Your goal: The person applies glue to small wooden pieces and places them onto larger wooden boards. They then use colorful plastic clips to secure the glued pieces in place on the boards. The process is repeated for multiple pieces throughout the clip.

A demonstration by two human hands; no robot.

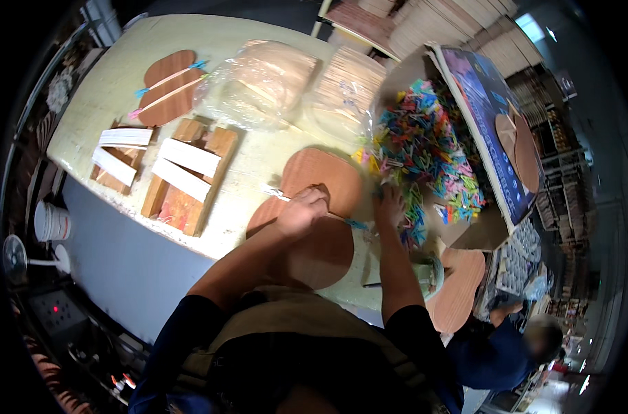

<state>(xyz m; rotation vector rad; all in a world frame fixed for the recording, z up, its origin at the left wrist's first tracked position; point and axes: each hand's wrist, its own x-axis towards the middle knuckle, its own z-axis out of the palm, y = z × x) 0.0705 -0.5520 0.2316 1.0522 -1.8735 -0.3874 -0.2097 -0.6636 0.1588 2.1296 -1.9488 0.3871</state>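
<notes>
My left hand (305, 210) is closed over a thin wooden strip on a brown, guitar-body-shaped board (323, 168). The strip shows on both sides of the hand, with a white clip (276, 192) at one end and a blue clip (357, 225) at the other. My right hand (390, 205) reaches to the near left side of a heap of small coloured clothespins (424, 141) in a cardboard box (490, 238). Its fingertips are dim and blurred against the heap, so what they hold does not show.
Another shaped board (163, 103) carries clipped strips at the far left. Two wooden jigs (207, 176) with white strips stand nearer. Bagged wooden strips (276, 72) lie at the back. A green container (431, 274) sits by my right forearm. A co-worker (496, 355) is at lower right.
</notes>
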